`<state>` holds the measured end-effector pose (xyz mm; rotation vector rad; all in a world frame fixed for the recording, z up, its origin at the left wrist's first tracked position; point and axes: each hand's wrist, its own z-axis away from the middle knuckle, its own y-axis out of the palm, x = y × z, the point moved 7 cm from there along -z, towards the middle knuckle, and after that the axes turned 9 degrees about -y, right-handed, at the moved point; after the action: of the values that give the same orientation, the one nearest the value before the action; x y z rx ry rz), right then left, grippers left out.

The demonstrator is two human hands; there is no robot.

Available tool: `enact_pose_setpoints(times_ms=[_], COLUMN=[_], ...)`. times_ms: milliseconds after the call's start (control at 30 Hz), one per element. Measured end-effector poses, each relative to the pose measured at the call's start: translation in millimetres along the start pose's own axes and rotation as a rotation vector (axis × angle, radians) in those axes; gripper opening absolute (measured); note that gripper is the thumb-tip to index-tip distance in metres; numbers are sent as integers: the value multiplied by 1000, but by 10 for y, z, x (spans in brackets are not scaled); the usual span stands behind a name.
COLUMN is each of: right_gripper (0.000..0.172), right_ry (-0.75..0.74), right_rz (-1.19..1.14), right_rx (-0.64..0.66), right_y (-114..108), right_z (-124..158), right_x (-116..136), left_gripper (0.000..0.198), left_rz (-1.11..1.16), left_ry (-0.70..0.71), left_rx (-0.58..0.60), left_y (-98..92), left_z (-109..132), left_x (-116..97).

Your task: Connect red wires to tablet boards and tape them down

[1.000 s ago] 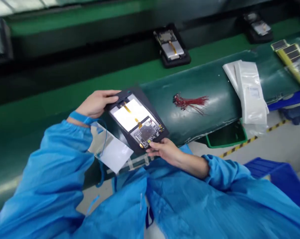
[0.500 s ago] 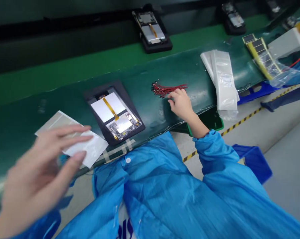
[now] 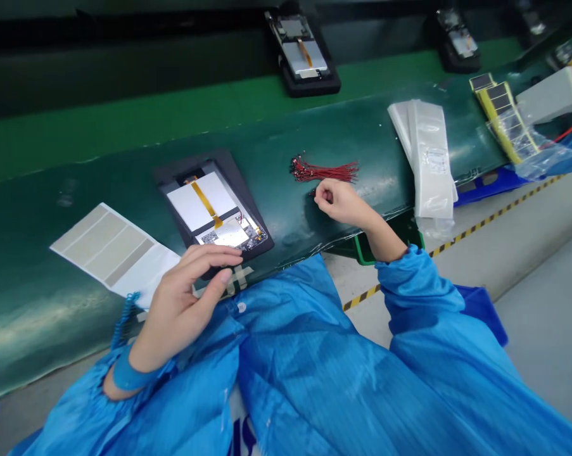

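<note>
An opened black tablet lies flat on the dark green mat, showing a white battery, an orange ribbon cable and a circuit board. My left hand rests at its near edge, fingers stretched out and touching the black frame. Just below a small bundle of red wires, my right hand has its fingers pinched together; what they hold, if anything, is too small to see. Both arms wear blue sleeves.
A white and grey sheet lies left of the tablet. Clear plastic bags lie to the right, then a yellow label strip. Two more opened tablets sit on the green conveyor behind. A green bin hangs under the mat edge.
Both hands set the tablet down on the mat. My right hand went to the red wires and pinched; my left hand swung away, then came back to the tablet's near edge.
</note>
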<state>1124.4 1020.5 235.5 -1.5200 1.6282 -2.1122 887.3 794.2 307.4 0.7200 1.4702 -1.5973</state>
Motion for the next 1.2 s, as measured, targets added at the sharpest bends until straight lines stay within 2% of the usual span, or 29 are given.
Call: enact_pose_setpoints(times_ms=[67,133,167,300,367,467,600,733,900,1067,1200], right_gripper=[7,4,2,15,15,15,22,23,24,29,30], right_ry=[58,81,68,-17,-32,-78,-153,-71,26,2,-15], right_rz=[-106,-118,-95,52,82,-9,-136,55,220,128,-59], right_rx=[-88,-148,-159,-104,-114,-192,-165,-165,-205,-241,-269], right_y=[-22,-29,-34,-118,-227,-345,-185,-87,-228,-313,-293], right_z=[-15,-89,-142,-335,-377,-404,-433,-433,-412,-419,-495], right_x=[-19,-44,-48,-66,-81,-33,158,199,60,10,-16], left_gripper=[17,17,16,16,17,18,20,18,15,13,14], left_rz=[21,36,39,22,8,21,133,177,139,137,173], left_ry=[-8,-4,5,20,-24,-128,-232,-282,-270,-267,-262], left_rx=[-9,-9,-4,15,3,-8,-8,-38,-39,-32,-20], left_y=[4,38,62,111,89,75,163,240,238,255,303], left_z=[-36,-82,-103,-137,-132,-154,-308,-487,-535,-567,-616], left_x=[17,15,1,-65,-47,41,145,148,54,43,77])
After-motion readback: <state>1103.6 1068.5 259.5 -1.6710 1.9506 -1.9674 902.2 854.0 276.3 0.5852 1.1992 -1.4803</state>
